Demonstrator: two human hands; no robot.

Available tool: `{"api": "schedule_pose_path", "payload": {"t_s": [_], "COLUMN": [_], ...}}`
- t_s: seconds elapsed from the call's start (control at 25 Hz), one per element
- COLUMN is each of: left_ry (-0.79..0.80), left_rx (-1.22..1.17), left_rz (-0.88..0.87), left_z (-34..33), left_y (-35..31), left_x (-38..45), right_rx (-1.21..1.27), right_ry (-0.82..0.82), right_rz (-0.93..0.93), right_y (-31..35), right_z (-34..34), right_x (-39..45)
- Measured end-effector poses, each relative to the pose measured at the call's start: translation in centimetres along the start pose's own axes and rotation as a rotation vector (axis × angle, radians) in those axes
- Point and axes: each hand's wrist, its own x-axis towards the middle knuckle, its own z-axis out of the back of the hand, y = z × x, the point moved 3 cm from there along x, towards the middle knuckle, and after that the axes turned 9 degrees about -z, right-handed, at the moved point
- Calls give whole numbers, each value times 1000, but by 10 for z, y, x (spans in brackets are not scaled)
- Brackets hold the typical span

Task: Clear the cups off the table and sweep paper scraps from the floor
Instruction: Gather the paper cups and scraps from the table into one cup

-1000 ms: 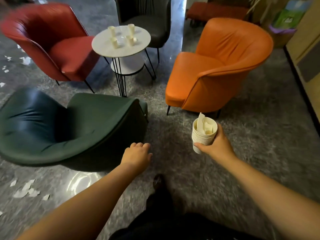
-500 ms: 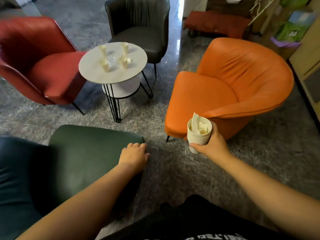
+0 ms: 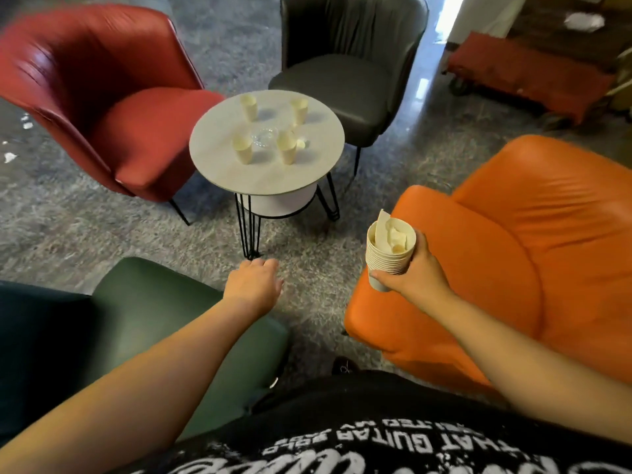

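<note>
My right hand (image 3: pixel 415 275) grips a stack of nested paper cups (image 3: pixel 388 256) from the side, fingers curled round it; crumpled paper sits in the top cup. My left hand (image 3: pixel 254 285) hangs forward, fingers loosely curled, holding nothing. Four paper cups (image 3: pixel 286 147) stand upright on the round table (image 3: pixel 307 183) around a clear glass dish (image 3: pixel 264 138). Paper scraps (image 3: pixel 9 156) lie on floor, far left, behind the red chair (image 3: pixel 102 97).

round table (image 3: pixel 219 172) | four paper cups (image 3: pixel 242 150) | glass dish (image 3: pixel 264 137)
</note>
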Motion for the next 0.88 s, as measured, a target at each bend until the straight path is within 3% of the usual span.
{"api": "schedule_pose_path", "payload": {"t_s": [0.44, 0.68, 0.88], "left_ry": [-79, -131, -44], "left_rx": [-103, -114, -88], "left_rz": [243, 201, 182], "left_z": [66, 98, 108], "left_y": [100, 184, 250], "left_x": [143, 286, 397], "right_rx": [-18, -8, 1], "right_ry": [117, 123, 128], "right_rz": [4, -23, -108], "right_y": [69, 108, 143], "right_z": [-46, -103, -150], "right_x": [199, 322, 425]}}
